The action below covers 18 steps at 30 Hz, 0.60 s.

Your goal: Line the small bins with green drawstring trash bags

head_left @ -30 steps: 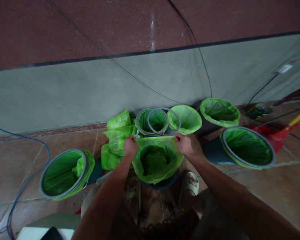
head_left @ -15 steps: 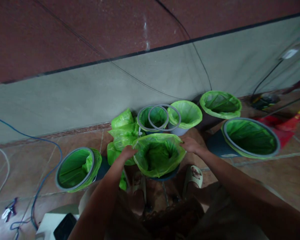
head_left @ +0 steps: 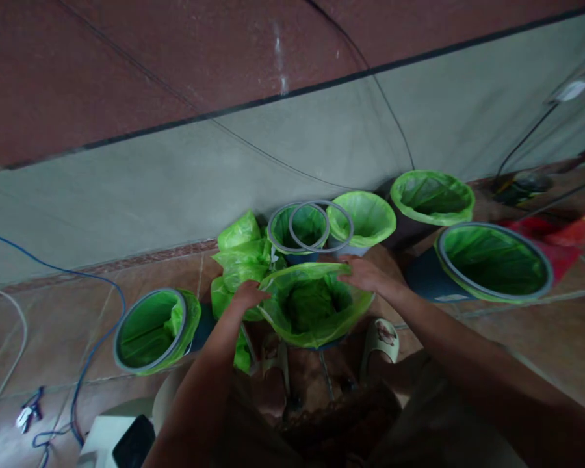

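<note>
A green bin liner spreads its mouth wide between my feet, over a dark blue trash bin that shows only at its lower edge. My left hand pinches the left edge of the liner. At the far right of the opening, my right hand has its fingers closed over the liner's rim. Just beyond stand a lined bin with a grey ring lying across its top, and a pale bin with its liner folded over the rim.
Green bin liners lie bunched near the wall. Other lined bins stand at left and right. A red dustpan sits far right. A blue cable, keys and a phone on a white surface are at left.
My right hand has shifted inward along the liner's far rim. The liner's right edge now flares further right. My left hand stays at the left edge, and the view has shifted slightly.
</note>
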{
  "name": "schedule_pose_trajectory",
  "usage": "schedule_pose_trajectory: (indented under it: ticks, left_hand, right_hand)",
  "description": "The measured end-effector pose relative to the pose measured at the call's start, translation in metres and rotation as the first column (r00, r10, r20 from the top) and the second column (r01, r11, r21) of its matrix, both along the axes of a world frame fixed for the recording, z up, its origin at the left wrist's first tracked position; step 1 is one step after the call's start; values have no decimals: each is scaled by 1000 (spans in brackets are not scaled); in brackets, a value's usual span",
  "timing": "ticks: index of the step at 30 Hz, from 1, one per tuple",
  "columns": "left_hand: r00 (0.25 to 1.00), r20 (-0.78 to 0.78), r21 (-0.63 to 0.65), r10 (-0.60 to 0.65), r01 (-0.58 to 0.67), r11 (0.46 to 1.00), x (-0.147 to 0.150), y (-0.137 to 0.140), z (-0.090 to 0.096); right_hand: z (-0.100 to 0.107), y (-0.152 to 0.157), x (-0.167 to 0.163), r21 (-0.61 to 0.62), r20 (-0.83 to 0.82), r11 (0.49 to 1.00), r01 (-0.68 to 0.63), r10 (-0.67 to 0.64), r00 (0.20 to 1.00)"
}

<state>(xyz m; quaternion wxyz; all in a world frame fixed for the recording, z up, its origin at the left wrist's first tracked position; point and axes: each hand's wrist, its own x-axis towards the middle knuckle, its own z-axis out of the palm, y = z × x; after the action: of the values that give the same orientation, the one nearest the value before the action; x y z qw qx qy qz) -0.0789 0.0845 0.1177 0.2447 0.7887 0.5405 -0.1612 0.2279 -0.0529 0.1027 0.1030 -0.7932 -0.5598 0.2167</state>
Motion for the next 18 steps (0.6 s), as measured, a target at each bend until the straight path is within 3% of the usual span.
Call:
schedule_pose_trajectory:
  ticks: [5, 8, 14, 18]
  left_hand:
    - [992, 82, -175, 97, -82, 981, -11, 5, 4]
    - [978, 87, -287, 190, -158, 945, -14, 5, 2]
    - [985, 53, -196, 163, -150, 969, -11, 7, -7]
    - [980, 57, -169, 188, -177, 970, -8, 10, -8]
  right_hand:
    - [0, 19, -21, -15, 9, 997, -71, 71, 997]
    - [3, 22, -23, -69, 31, 997, -32, 35, 999]
    - [9, 21, -20, 72, 53, 987, 143, -147, 988]
    - [10, 21, -16, 57, 11, 985, 162, -163, 987]
